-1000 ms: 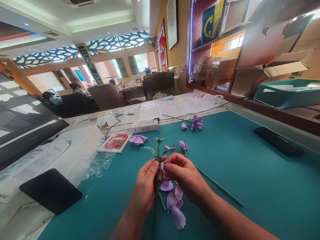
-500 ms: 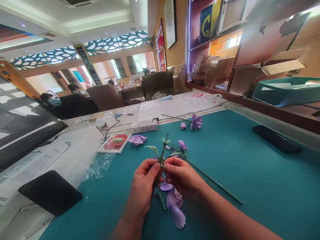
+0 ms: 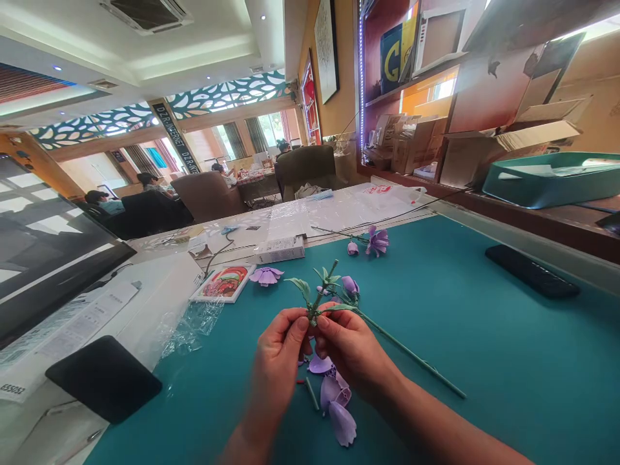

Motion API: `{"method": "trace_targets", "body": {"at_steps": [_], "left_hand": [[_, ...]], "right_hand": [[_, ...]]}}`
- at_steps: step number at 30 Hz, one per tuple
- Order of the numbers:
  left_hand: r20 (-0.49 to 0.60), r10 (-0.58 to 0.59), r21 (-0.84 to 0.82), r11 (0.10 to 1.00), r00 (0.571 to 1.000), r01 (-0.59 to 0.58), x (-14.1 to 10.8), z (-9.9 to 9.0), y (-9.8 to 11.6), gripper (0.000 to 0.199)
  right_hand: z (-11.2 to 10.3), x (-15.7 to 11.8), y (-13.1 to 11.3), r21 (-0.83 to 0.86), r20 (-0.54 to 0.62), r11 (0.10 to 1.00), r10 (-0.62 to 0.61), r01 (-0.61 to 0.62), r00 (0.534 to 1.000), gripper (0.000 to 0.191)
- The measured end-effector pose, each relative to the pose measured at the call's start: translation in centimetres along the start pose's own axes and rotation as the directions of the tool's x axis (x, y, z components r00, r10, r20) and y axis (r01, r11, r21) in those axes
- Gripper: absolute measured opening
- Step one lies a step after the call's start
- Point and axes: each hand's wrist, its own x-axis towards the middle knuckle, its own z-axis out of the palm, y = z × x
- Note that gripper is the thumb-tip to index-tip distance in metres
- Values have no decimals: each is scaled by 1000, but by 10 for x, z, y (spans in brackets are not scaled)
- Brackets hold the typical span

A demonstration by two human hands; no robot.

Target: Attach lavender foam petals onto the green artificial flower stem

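A green artificial flower stem with leaves (image 3: 320, 294) stands nearly upright between my hands over the teal mat. My left hand (image 3: 283, 342) pinches it at its lower part, thumb and fingers closed. Thumb and forefinger of my right hand (image 3: 346, 339) are pressed on the same spot from the other side, by the base of a leaf. Just below lie loose purple petals (image 3: 336, 394) and a short green tube (image 3: 312, 393). Behind my right hand, a long stem (image 3: 416, 355) with a purple bud (image 3: 349, 285) rests on the mat.
A purple flower head (image 3: 266, 276) lies by a framed picture (image 3: 225, 283) and crumpled clear plastic (image 3: 194, 323). Farther off are a flower on a stem (image 3: 376, 240) and a white box (image 3: 279, 248). A black keyboard-like object (image 3: 531, 271) sits right. People sit in the background.
The stem leans a little more to the right, and a leaf now shows extending over my right hand. Both hands keep their hold. The view has shifted slightly.
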Motion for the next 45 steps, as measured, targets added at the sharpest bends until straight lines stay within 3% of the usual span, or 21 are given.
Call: {"method": "trace_targets", "body": {"at_steps": [4,8,14,18,24,36,45], "left_hand": [[-43,128,143,982,991,-121,-7,3,3,28],[-18,247,269,934,969,-233,-10,5,1,21],[-43,436,418,825,899,-380,-6,7,-4,14],[-2,518,492,745,855,-450,-4,6,-10,13],[51,542,553,684,839,-475,-5,2,-18,12],[123,610,636,556,783,-534,-3,-3,-24,16],[107,572,617,603,813,-506,-4,-3,-21,15]], "right_hand": [[4,-4,3,-11,-75,1000,-23,22,997,34],[5,-7,3,6,-120,1000,3,-2,993,36],[7,-11,5,97,-189,994,61,-43,980,40],[8,-11,4,151,-145,987,82,-60,986,39],[4,-9,8,177,-69,980,104,-91,992,36],[9,-13,11,186,-79,974,143,-126,987,35],[8,-15,11,175,-77,978,130,-115,988,33]]}}
